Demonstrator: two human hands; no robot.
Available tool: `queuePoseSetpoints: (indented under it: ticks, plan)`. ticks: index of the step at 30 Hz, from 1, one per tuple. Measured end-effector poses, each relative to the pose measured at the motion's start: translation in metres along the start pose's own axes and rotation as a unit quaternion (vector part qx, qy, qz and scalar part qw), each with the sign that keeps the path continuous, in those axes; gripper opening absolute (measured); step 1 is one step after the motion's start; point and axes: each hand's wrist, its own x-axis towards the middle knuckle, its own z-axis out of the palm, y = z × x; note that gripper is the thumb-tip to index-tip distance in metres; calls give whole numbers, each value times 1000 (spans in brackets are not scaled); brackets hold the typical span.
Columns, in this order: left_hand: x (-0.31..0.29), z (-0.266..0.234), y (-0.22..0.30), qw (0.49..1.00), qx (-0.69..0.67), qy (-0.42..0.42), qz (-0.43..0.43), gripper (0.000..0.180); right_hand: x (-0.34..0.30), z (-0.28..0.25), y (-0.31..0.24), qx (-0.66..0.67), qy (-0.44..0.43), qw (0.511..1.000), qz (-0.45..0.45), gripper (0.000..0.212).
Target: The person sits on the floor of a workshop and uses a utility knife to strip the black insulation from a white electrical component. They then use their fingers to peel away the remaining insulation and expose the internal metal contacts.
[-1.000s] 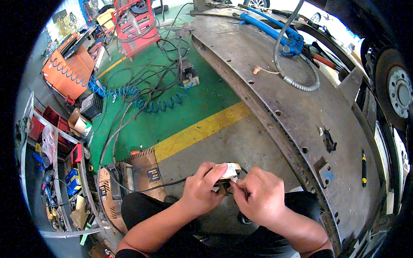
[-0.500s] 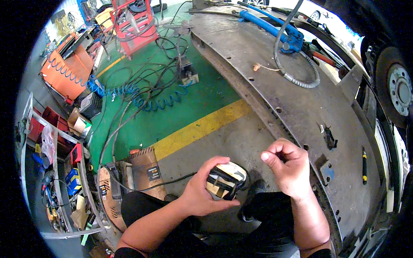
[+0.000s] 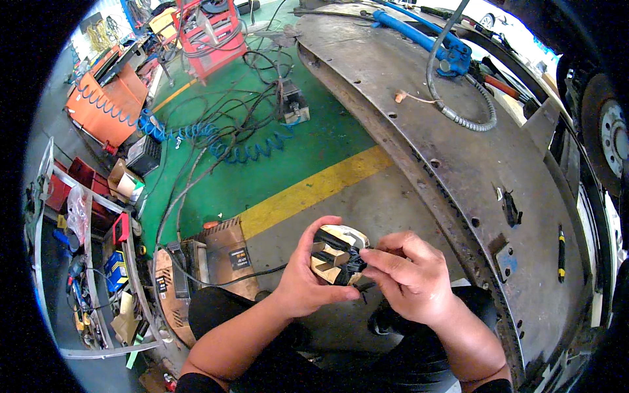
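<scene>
My left hand (image 3: 301,281) holds a palm-sized, rounded cream-and-black part (image 3: 339,256) from its left side, with the thumb below and the fingers over the top. Dark strips run across its upward face, and its exact kind does not show. From the right, my right hand (image 3: 411,275) reaches in with thumb and forefinger pinched at the part's right edge, beside the black strips. Whatever lies between those fingertips is too small to tell. Both hands are above my knees, to the left of the steel platform's edge.
The steel platform (image 3: 419,131) fills the right, bearing a blue hydraulic pump (image 3: 452,62), a hose and a yellow-black cutter (image 3: 561,254). Cables (image 3: 246,124) tangle on the green floor. A cardboard box (image 3: 223,255) and a tool cart (image 3: 111,347) stand at the left.
My right hand has moved left from beside the platform edge to the cream-and-black part. The left hand has raised that part slightly and turned it.
</scene>
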Motion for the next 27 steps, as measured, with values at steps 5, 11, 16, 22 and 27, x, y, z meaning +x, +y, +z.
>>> queuePoseSetpoints:
  ticks: [5,11,16,22,27]
  plan:
    - [1,-3,3,999,46,-25,-9,111,1,-11,5,-119,-32,988,-92,34]
    - [1,5,1,999,1,-11,-30,111,-1,0,7,-179,25,972,-152,30]
    - [-2,7,12,999,28,-23,-3,111,2,11,2,-147,74,980,-109,34]
    - [3,4,17,999,46,-1,-22,112,4,14,3,-123,64,989,-58,32]
    - [2,-5,-6,999,10,41,-33,119,-12,16,23,-93,75,987,-106,26]
